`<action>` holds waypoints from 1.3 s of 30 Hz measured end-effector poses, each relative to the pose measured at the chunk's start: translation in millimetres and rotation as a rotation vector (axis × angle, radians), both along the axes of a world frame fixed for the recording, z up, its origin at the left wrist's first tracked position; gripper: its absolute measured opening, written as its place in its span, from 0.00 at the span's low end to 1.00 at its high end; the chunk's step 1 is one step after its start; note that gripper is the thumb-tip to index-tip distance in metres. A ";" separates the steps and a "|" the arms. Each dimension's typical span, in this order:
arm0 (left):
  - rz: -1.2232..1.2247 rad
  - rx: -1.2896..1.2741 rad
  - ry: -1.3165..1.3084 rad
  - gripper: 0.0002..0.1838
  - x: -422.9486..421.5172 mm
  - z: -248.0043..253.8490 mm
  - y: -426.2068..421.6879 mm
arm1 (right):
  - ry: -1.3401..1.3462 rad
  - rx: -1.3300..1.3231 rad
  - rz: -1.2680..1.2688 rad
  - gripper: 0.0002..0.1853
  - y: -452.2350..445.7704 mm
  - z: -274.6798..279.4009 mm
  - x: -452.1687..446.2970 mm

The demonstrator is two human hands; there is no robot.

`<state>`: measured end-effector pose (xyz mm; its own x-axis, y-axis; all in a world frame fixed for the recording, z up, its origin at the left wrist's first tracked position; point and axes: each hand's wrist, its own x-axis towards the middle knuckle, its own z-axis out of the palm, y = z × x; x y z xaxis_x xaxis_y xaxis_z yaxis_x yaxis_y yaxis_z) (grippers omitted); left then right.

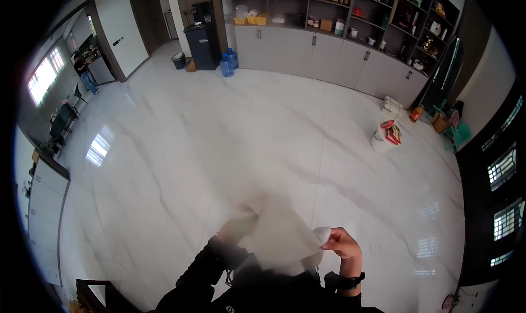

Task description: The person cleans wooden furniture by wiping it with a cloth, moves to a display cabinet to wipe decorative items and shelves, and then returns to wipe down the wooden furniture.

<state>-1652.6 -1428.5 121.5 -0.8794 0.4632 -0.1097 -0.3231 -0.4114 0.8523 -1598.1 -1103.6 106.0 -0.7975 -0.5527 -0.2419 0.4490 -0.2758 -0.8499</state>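
Head feed: beige cloth (pixel 282 233), blurred, in front of the torso, between both hands, above the marble-look floor (pixel 257 127). Right hand (pixel 345 245) has thumb and fingers pinched on a white wad (pixel 323 235) at the cloth's right edge — can't tell if wad and cloth are one piece. Left hand (pixel 233 233) is smeared at the cloth's left side, so I can't call that grip. Step in hand, my read: working the cloth two-handed. Next move likely calls for a firm right pinch — and I'd want the left hold confirmed before adding tension.
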 end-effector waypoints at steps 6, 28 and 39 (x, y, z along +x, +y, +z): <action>0.124 -0.318 0.074 0.18 -163.2 -29.0 6.8 | 0.161 -0.362 -0.306 0.36 -6.6 23.8 -228.4; 0.652 -0.582 0.207 0.21 -695.4 -44.8 -259.3 | 1.298 0.535 0.713 0.21 -442.2 55.6 -863.1; 0.119 0.369 -0.391 0.41 -1043.5 17.8 -299.2 | 0.426 0.057 0.137 0.17 -427.4 61.6 -1189.2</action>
